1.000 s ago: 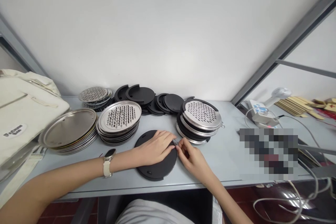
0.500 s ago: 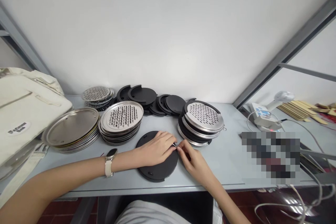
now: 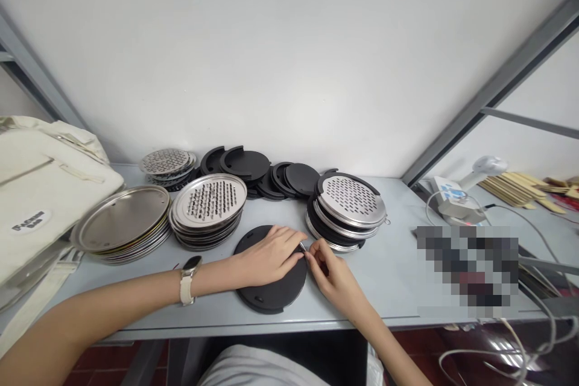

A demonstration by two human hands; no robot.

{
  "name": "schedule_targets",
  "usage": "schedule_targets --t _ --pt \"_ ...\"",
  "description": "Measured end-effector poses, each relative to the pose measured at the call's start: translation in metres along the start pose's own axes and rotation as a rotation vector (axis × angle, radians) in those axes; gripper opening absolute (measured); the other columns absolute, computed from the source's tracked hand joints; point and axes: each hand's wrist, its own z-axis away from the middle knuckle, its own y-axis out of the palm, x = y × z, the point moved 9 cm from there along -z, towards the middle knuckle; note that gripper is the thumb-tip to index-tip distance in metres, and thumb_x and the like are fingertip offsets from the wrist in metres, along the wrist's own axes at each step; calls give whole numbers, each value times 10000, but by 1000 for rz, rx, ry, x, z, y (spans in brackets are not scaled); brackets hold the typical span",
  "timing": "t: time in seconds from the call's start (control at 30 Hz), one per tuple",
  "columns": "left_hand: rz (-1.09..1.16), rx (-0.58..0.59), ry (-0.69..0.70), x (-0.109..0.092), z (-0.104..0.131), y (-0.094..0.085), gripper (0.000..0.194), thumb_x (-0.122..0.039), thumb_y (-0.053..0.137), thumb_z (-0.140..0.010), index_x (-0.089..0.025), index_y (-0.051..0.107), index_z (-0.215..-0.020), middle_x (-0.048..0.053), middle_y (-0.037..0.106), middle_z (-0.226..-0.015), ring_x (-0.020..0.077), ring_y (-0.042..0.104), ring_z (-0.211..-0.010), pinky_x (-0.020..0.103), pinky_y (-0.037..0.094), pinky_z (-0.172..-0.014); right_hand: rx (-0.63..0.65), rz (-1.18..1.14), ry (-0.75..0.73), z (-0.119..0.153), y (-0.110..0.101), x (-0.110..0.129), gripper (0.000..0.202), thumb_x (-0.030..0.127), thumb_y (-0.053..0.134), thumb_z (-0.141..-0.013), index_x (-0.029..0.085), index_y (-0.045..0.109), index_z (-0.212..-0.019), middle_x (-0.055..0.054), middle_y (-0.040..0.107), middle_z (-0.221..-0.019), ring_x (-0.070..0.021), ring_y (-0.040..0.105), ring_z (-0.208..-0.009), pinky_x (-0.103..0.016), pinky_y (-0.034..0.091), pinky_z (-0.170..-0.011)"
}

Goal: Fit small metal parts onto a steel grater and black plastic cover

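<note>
A round black plastic disc point(image 3: 271, 295) with a raised rim lies flat near the table's front edge. My left hand point(image 3: 271, 256) rests across it, fingers bent together and bearing down toward its right edge. At that edge my right hand point(image 3: 329, 268) is closed in a pinch. Between the two hands shows a small shiny metal piece point(image 3: 303, 246), partly hidden by the fingertips; it may be a ring. Behind my right hand stands a stack of round metal graters with black holders point(image 3: 350, 202), a small metal ring point(image 3: 388, 222) hanging from its side.
Metal grater discs point(image 3: 210, 200) and plain metal discs point(image 3: 131, 214) are stacked at left. More black discs point(image 3: 303, 180) lie along the wall, with small grater plates point(image 3: 165, 161) beside them. A cream bag point(image 3: 40, 181) sits far left; a white scanner point(image 3: 484, 169) and cables stand right.
The metal piece has tilted slightly, and more of it shows between my fingertips. Both hands stay in nearly the same place on the black disc.
</note>
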Motion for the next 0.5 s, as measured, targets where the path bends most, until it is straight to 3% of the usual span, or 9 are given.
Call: schedule_targets --t 0.5 --pt "39 0 28 -1 -1 0 186 -178 408 -980 -182 520 -1128 69 612 -1067 208 548 -1026 360 369 -932 47 -19 12 -2 2 1 181 322 383 -976 224 394 -823 68 392 -616 -116 382 -535 -230 295 -530"
